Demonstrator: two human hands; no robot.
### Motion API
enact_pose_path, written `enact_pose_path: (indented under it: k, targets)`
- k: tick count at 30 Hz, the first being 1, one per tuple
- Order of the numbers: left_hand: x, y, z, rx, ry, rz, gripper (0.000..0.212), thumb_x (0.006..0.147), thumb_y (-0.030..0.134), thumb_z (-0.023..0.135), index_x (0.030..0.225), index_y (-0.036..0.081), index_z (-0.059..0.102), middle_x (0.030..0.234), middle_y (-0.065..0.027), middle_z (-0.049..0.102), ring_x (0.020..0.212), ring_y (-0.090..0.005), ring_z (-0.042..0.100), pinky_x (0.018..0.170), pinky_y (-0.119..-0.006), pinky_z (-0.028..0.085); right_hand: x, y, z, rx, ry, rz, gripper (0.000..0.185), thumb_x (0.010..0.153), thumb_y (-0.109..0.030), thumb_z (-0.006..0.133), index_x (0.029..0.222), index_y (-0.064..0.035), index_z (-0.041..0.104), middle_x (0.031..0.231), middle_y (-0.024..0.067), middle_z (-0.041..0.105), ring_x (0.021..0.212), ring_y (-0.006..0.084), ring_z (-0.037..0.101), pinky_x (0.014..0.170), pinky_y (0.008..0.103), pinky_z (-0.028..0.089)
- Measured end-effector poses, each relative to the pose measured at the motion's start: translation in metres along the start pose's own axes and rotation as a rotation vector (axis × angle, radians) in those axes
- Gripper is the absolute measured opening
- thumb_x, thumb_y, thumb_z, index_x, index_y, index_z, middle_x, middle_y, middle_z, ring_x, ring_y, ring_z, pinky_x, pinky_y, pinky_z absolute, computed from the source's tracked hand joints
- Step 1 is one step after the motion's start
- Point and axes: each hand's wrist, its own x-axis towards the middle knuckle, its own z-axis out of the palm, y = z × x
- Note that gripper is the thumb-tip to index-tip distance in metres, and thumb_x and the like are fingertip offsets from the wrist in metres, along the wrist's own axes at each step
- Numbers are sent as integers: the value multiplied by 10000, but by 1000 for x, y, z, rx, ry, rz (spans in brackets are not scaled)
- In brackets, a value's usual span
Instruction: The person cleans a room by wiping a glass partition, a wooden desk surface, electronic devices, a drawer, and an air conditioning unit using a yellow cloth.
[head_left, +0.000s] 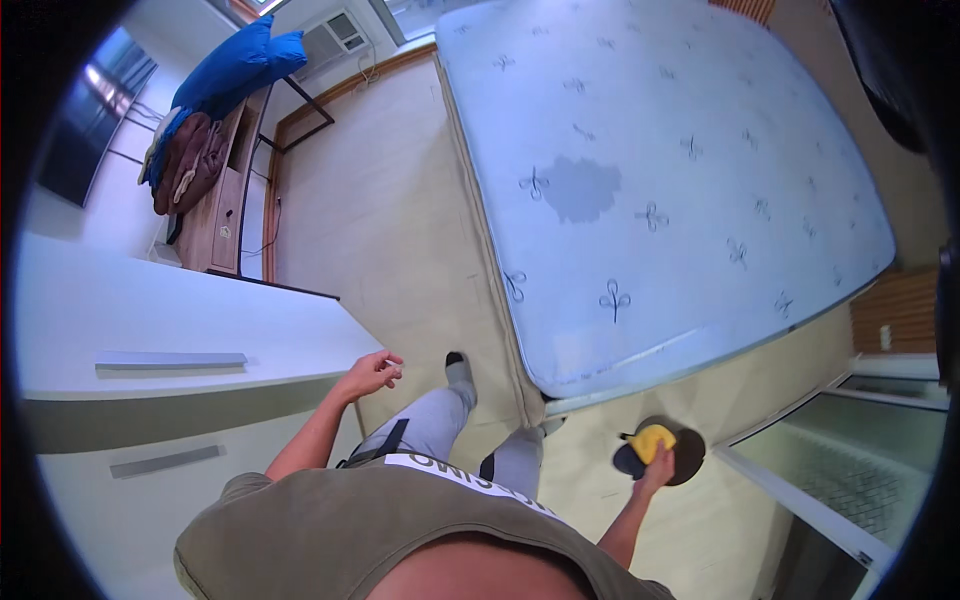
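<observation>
My right hand (660, 465) grips a yellow cloth (651, 442) at the lower right, above a dark round object (686, 457) near the floor. A dark blue thing (627, 460) shows beside the cloth; whether I hold it too, I cannot tell. Nothing is in my left hand (375, 373), whose fingers are loosely bent and apart near the corner of a white drawer cabinet (300, 330). Before me lies a bare light-blue mattress (690, 172) with a leaf-like pattern and a large darker, wet-looking patch (581, 189).
Blue pillows (225, 67) and folded purple and blue textiles (191, 161) rest on a wooden desk (225, 202) at the left. A glass-panelled door or partition (855, 465) with a white frame stands at the lower right. A cable (274, 232) hangs by the wall.
</observation>
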Motion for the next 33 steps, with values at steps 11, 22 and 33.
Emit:
enact_pose_path:
  k: [11, 22, 33]
  targets:
    - [5, 57, -105, -833, -144, 40, 587, 875, 465, 468, 1361, 220, 246, 1309, -89, 337, 1156, -195, 394, 764, -372, 476, -294, -201, 371, -18, -1279, 51, 335, 862, -125, 559, 1180, -50, 489, 947, 19, 580, 864, 77, 535, 778, 215, 426]
    - [31, 18, -220, -746, 949, 368, 304, 818, 140, 623, 1067, 26, 490, 914, -59, 565, 834, -102, 553, 694, -224, 464, -351, -214, 562, -382, -1508, 290, 603, 839, -490, 510, 1353, -286, 270, 1207, 88, 394, 1027, 204, 420, 782, 437, 433]
    - [74, 66, -342, -930, 1107, 338, 575, 805, 140, 624, 1293, 96, 324, 1160, -121, 465, 808, -131, 563, 708, -260, 467, -378, -244, 819, -321, -1688, 798, 275, 838, -197, 514, 1059, -34, 522, 951, 91, 594, 858, 238, 595, 754, 375, 508]
